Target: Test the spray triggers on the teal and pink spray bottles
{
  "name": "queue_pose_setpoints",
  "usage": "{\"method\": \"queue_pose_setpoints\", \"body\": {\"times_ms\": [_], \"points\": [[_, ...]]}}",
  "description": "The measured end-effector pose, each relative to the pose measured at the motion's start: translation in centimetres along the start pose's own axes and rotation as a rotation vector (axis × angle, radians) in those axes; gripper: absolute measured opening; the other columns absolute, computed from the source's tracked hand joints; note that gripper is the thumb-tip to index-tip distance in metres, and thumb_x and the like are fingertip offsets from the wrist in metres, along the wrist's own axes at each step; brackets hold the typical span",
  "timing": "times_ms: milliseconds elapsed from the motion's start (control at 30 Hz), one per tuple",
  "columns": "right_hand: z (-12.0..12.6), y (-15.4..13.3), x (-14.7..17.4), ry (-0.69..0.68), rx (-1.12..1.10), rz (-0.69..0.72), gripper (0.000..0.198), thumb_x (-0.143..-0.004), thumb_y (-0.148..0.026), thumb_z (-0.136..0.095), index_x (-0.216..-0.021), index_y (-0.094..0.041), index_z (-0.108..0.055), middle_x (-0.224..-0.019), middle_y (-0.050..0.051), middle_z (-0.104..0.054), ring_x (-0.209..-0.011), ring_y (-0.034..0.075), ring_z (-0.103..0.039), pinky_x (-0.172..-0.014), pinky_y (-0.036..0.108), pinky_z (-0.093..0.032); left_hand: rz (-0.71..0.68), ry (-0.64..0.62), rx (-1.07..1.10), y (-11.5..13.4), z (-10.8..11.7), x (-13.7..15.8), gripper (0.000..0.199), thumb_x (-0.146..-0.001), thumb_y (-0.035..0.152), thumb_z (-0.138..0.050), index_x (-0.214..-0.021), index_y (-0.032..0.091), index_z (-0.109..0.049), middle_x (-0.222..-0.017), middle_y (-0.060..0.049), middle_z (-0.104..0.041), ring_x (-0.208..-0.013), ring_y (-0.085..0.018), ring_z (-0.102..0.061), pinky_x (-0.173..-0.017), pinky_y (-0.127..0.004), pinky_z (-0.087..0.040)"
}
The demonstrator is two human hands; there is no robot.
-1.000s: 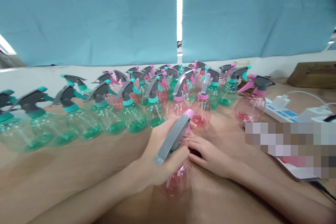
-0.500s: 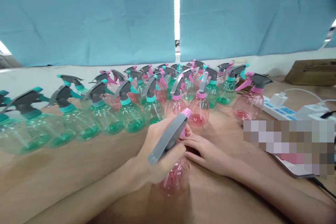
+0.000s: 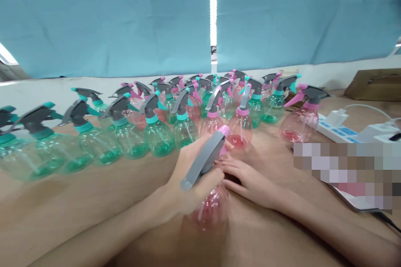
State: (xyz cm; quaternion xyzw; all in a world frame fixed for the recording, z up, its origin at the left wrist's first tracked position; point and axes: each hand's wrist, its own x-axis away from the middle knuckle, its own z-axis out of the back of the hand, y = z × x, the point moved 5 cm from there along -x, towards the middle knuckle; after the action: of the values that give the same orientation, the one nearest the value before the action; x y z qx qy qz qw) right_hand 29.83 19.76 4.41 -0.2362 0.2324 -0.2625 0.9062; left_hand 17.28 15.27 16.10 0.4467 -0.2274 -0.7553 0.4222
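A pink-tinted spray bottle (image 3: 209, 215) stands on the table in front of me, its grey spray head with a pink nozzle slanting up and to the right. My left hand (image 3: 191, 175) is wrapped around the neck just under the head. My right hand (image 3: 247, 179) rests against the bottle's right side, fingers stretched out and thumb apart below them. Its fingertips reach up to the left hand's fingers near the trigger, and part of the contact is hidden. Just behind stand pink spray bottles, one (image 3: 239, 133) with a little pink at its bottom.
A row of green spray bottles (image 3: 159, 139) runs to the left, with more green and pink ones behind. Another pink spray bottle (image 3: 300, 123) stands at right, near a power strip (image 3: 335, 129) with plugs and cables. A cardboard box (image 3: 372, 85) lies at the far right.
The view has shifted slightly, so everything sits a little further right. Both hands keep about the same place on the bottle; the right fingers look slightly further from the nozzle.
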Motion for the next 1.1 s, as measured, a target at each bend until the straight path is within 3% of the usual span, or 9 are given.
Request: {"method": "queue_pose_setpoints", "body": {"times_ms": [1100], "points": [[-0.16, 0.12, 0.04, -0.010, -0.025, 0.014, 0.039, -0.093, -0.038, -0.049, -0.129, -0.023, -0.054, -0.130, 0.009, -0.059, -0.126, 0.026, -0.047, -0.105, 0.047, -0.038, -0.032, -0.001, 0.011, -0.03, -0.24, 0.09, 0.013, -0.067, 0.016, -0.044, -0.065, 0.023, -0.033, -0.062, 0.004, -0.038, -0.054, -0.013, -0.036, -0.048, -0.028, -0.032]]}}
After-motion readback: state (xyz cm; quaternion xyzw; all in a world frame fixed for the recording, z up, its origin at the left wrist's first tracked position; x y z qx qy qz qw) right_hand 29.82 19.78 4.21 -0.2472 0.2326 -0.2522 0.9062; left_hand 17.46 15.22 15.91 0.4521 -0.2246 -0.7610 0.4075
